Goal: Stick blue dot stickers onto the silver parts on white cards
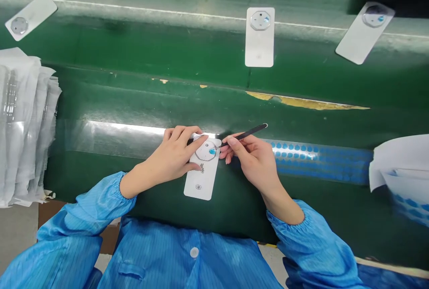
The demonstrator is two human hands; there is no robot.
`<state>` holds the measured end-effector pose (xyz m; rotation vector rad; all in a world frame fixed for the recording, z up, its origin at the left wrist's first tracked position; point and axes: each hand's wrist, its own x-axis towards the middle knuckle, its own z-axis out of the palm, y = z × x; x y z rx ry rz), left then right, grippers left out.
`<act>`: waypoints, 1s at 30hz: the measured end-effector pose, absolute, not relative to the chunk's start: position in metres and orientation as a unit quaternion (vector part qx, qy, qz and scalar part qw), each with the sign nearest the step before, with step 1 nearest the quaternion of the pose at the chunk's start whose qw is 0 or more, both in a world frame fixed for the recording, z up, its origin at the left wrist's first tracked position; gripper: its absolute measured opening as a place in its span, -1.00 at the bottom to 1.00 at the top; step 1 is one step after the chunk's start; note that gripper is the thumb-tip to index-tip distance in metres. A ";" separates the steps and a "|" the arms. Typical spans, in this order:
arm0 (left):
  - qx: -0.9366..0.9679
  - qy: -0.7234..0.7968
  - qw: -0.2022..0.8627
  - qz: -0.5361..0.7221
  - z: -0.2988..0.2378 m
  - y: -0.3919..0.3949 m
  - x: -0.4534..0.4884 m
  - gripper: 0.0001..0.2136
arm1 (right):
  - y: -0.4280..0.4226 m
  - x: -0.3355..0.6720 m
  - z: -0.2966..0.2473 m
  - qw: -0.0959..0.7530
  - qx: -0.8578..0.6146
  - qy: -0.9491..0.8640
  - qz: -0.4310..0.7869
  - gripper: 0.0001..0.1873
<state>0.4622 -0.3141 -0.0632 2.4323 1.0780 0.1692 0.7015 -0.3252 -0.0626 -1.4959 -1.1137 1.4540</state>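
Note:
A white phone back cover [201, 179] lies tilted on the green bench in front of me, with a round camera ring at its far end. My left hand [176, 152] steadies it, fingers over the far left edge and thumb on its face. Between the thumb and fingers of my right hand [253, 157] is a pair of black tweezers [250, 131], its tip pointing left into the camera ring. A small blue dot sticker [212, 151] sits there at the tip. Whether the tip grips or only touches it, I cannot tell.
A clear strip with rows of blue dots [321, 159] lies to the right, by white sheets [402, 157]. Stacked clear-and-white film sheets [23, 132] stand left. Three more covers lie further back: left [36, 12], middle [259, 48] and right [358, 39]. The bench surface has a torn patch [308, 102].

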 end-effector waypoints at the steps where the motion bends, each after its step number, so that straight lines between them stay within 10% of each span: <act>1: 0.886 0.394 0.235 0.063 -0.063 -0.314 0.462 -0.32 | -0.325 0.702 -0.063 0.378 -0.589 -0.436 0.566 -0.55; 30: 0.884 0.396 0.242 0.051 -0.060 -0.313 0.464 -0.28 | -0.329 0.705 -0.070 0.361 -0.597 -0.478 0.534 -0.59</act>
